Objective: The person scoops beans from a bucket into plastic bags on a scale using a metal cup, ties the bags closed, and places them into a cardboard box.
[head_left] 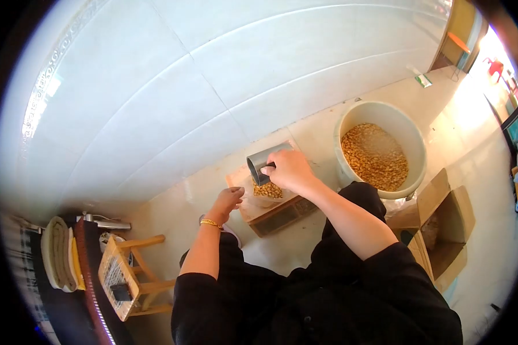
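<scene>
My right hand (289,168) grips a grey metal mug (263,159) by its handle, tilted with its mouth toward the lower left. Just below the mug, yellow corn-like kernels (269,190) lie in what looks like a clear plastic bag (248,188) on a low cardboard box (279,217). At the left side of the box, my left hand (229,201) has its fingers curled together at the bag's edge; the grip itself is partly hidden. A gold bracelet (211,222) circles the left wrist.
A large pale bucket (418,144) of similar kernels stands to the right. Below it sits an open cardboard carton (461,215). A wooden stool (133,287) is at lower left, near folded cloths (56,253). The tiled wall (155,115) rises behind the low box.
</scene>
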### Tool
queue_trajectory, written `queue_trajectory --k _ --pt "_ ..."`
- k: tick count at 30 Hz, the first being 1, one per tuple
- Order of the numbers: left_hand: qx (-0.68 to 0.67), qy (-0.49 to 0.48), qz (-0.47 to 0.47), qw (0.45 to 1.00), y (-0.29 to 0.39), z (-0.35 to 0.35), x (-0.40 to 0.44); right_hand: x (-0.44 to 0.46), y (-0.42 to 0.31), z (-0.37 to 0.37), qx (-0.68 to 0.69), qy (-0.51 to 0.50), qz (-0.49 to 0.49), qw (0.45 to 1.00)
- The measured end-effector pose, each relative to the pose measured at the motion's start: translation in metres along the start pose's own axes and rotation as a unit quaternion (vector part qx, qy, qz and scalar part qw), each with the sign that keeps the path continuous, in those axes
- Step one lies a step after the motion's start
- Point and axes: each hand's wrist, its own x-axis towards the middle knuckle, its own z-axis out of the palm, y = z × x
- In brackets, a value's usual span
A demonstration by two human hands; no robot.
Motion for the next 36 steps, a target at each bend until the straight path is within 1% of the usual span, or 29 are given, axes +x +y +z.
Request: queue_trajectory --k 6,8,9,11,14,17,20,23,27,29,30,32,36 --pt "0.003 -0.027 0.013 1.000 0.009 0.006 0.003 0.010 0.004 0.027 -0.067 -0.048 0.002 0.997" --pt "-0.003 -0.026 0.013 1.000 0.013 0.007 0.001 0.011 0.007 0.034 -0.134 -0.039 -0.008 0.990" --pt "0.001 -0.023 0.019 1.000 0.017 0.006 -0.001 0.011 0.009 0.039 -0.138 -0.047 -0.012 0.989" --pt "-0.004 -0.015 0.025 1.000 0.022 0.003 -0.002 0.012 0.013 0.047 -0.192 -0.005 -0.061 0.979" --pt "-0.006 -0.021 0.030 0.999 0.023 0.001 -0.002 0.011 0.009 0.052 -0.214 -0.019 -0.059 0.975" --pt "0.006 -0.012 0.041 0.999 0.021 -0.002 -0.001 0.012 0.016 0.059 -0.192 -0.049 -0.055 0.979" --pt "0.022 -0.017 0.023 0.999 0.017 -0.004 -0.003 0.012 0.018 0.062 -0.166 -0.069 -0.036 0.983" --pt "0.017 -0.017 0.024 0.999 0.015 -0.004 -0.007 0.011 0.018 0.063 -0.173 -0.085 -0.024 0.981" --pt "-0.017 -0.012 0.013 1.000 0.007 -0.004 -0.012 0.011 0.022 0.072 -0.198 -0.083 -0.031 0.976" --pt "-0.031 -0.008 0.006 0.999 0.003 -0.003 -0.015 0.010 0.026 0.077 -0.220 -0.064 -0.068 0.971" --pt "-0.043 -0.003 0.006 0.999 0.003 -0.003 -0.016 0.009 0.024 0.076 -0.219 -0.063 -0.069 0.971" --pt "-0.054 0.001 0.007 0.999 0.003 -0.002 -0.018 0.007 0.019 0.076 -0.221 -0.102 -0.103 0.964" --pt "-0.073 -0.004 0.005 0.997 0.003 0.000 -0.017 0.006 0.018 0.083 -0.256 -0.100 -0.124 0.954"
